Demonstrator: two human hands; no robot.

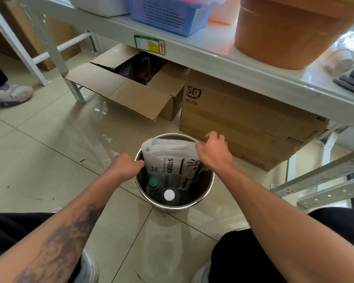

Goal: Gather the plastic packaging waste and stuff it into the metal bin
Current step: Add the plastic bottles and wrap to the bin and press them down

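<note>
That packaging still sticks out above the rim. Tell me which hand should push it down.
Right, probably. The right hand already grips the top of the white packaging, above the metal bin. The left hand holds the bin's rim, steadying it.

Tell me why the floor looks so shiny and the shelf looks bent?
Head view: the glossy floor tiles mirror bright light as pale glare; the wide-angle lens bows the shelf edge; the top right corner is washed out; the metal bin rim glints.
</note>
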